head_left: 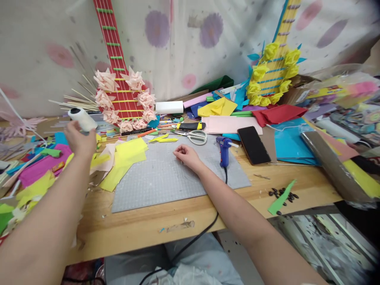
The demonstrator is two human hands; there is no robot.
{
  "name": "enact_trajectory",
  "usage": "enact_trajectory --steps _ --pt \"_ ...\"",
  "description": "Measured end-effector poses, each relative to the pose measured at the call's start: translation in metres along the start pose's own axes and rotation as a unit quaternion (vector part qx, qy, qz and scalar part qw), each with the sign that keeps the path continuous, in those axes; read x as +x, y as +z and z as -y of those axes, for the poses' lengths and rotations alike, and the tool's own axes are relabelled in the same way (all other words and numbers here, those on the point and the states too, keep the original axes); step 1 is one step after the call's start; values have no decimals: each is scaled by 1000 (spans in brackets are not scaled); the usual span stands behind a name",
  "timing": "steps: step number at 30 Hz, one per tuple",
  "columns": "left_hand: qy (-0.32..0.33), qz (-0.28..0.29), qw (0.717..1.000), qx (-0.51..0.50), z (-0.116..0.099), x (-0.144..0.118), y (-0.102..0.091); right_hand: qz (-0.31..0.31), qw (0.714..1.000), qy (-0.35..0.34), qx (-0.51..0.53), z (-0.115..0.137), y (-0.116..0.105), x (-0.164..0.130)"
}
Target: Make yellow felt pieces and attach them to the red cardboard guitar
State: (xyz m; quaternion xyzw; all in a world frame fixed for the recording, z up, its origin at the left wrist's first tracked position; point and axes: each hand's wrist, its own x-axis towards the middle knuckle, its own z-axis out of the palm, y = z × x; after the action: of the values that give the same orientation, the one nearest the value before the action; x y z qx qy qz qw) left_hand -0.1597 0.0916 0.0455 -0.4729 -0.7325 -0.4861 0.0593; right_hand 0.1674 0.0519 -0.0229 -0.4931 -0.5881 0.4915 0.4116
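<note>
Behind a cluttered wooden table (142, 225), a white cloth with faded pink and purple spots is hanging as a backdrop. We are looking down at our own two bare arms stretching over the table.

Our left hand (79, 140) is raised at the left side, gripping a white spool (82, 118) of thread, its fingers wrapping the lower part while the top is sticking out above them. Our right hand (186, 154) is resting on a grey cutting mat (166, 182) near its far edge, fingers curling loosely inward and holding nothing that we can see.

Just left of the mat, yellow paper (126, 160) is lying in loose sheets, partly overlapping the mat's corner. Beyond the right hand, scissors (194, 136) with pale handles are lying flat, and to the right a blue glue gun (223, 149) is standing on the mat's edge, its black cord trailing off the table toward us. A black phone (253, 145) is lying face up just past the glue gun.

Farther back, a red paper guitar (121, 95) ringed with pale pink paper flowers is leaning against the cloth, and a yellow-flowered guitar (273, 75) is leaning at the right. Coloured paper scraps are covering both ends of the table. Small dark seeds (282, 194) are lying scattered beside a green strip near the front right edge.
</note>
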Motion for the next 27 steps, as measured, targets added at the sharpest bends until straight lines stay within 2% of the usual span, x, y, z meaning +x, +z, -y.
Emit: enact_trajectory --steps 1,3,5,6,7,10,14,17,20,22,24,27 --pt "22 9 1000 8 -2 -16 1 0 1000 -3 -9 0 0 0" --pt "97 90 991 2 -6 -52 5 -4 1000 -10 -22 -1 0 0" --pt "162 223 961 1 -11 -86 8 -8 999 -14 -30 -2 0 -1" --pt "200 286 937 9 -14 -102 8 -10 999 -14 -34 -2 0 -1" --pt "216 310 926 24 -17 -115 8 -11 999 -14 -38 -2 1 -1" --pt "239 326 911 76 -31 -147 2 -10 998 -19 -67 -2 2 -1" --pt "290 391 865 122 -58 -177 5 -3 994 -31 -101 -5 5 1" --pt "314 400 853 116 -78 -189 22 -34 992 -51 -113 -7 5 0" --pt "301 371 877 44 -87 -188 35 -74 980 -95 -159 -5 1 -3" --pt "267 338 902 -19 -83 -184 35 -46 967 -146 -202 -1 -2 -6" --pt "225 309 923 -54 -73 -178 29 20 948 -197 -248 3 -2 -10" --pt "174 310 934 -33 -56 -172 18 81 914 -231 -325 6 2 -13"
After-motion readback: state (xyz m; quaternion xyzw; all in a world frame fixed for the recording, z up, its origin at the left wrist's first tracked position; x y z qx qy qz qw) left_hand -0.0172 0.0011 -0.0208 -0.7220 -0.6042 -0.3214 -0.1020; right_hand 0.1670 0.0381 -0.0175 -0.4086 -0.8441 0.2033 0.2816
